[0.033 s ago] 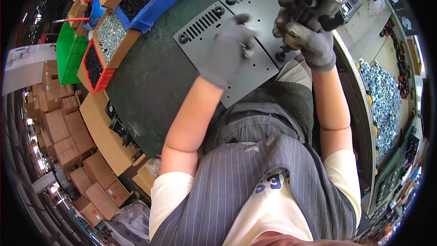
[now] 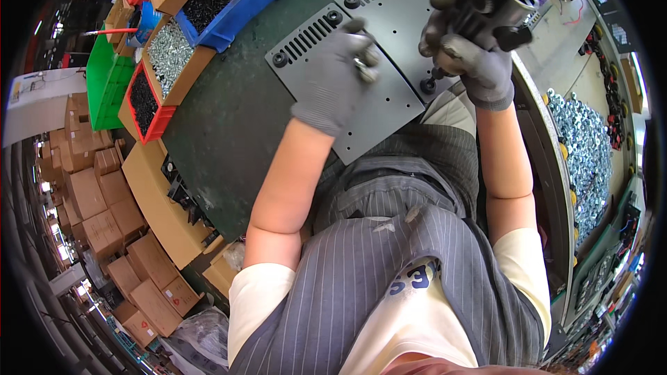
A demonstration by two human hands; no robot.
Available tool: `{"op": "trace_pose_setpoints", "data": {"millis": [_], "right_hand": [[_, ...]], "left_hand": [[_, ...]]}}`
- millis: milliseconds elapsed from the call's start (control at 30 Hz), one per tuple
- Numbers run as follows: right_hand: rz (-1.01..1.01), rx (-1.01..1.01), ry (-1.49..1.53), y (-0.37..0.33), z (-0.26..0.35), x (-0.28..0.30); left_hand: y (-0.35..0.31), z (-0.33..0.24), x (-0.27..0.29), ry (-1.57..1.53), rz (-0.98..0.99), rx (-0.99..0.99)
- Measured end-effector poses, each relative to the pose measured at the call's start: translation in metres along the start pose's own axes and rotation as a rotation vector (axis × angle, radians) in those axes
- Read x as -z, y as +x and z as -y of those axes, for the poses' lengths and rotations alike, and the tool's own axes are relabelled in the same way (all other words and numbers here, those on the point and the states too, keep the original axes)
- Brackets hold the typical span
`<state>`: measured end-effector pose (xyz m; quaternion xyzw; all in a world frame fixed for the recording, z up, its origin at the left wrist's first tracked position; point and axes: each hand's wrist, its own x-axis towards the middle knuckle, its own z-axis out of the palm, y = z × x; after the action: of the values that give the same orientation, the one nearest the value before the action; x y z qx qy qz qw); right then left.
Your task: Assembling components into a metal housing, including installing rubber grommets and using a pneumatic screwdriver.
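Observation:
Two dark grey metal plates with slots and small holes lie side by side, a left plate (image 2: 379,114) and a right plate (image 2: 396,17). Black round feet sit at several of their corners. My right hand (image 2: 472,62), in a grey glove, is wrapped round a black power screwdriver (image 2: 486,3). The tool's lower tip is at a black rubber foot (image 2: 428,86) on the right plate's near corner. Over the left plate, my gloved left hand (image 2: 333,80) is curled and somewhat blurred. A small shiny metal piece (image 2: 360,64) shows at its fingers; its kind is unclear.
To the left stand a blue bin (image 2: 222,24) of black parts, a cardboard box (image 2: 187,73) of silver screws and a red bin (image 2: 158,125) of black screws. Beyond the table's right edge lies a heap of silvery hardware (image 2: 587,160). Stacked cartons (image 2: 104,229) fill the far left.
My left hand has shifted a little to the left over the left plate. My right hand and the screwdriver have moved only slightly, the tip staying at the same foot.

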<state>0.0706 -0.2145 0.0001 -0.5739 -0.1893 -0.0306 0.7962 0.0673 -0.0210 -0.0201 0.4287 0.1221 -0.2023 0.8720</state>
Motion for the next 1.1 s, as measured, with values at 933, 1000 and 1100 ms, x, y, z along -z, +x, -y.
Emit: {"op": "trace_pose_setpoints", "data": {"millis": [933,1000,1100], "right_hand": [[0.111,0.300,0.398,-0.001,0.017,-0.066],[0.213,0.308,0.424,0.000,0.016,-0.054],[0.311,0.315,0.443,-0.003,0.013,-0.051]], "left_hand": [[-0.057,0.017,0.037,-0.455,0.291,0.253],[-0.057,0.017,0.034,-0.479,0.309,0.256],[-0.059,0.018,0.032,-0.499,0.297,0.291]]}}
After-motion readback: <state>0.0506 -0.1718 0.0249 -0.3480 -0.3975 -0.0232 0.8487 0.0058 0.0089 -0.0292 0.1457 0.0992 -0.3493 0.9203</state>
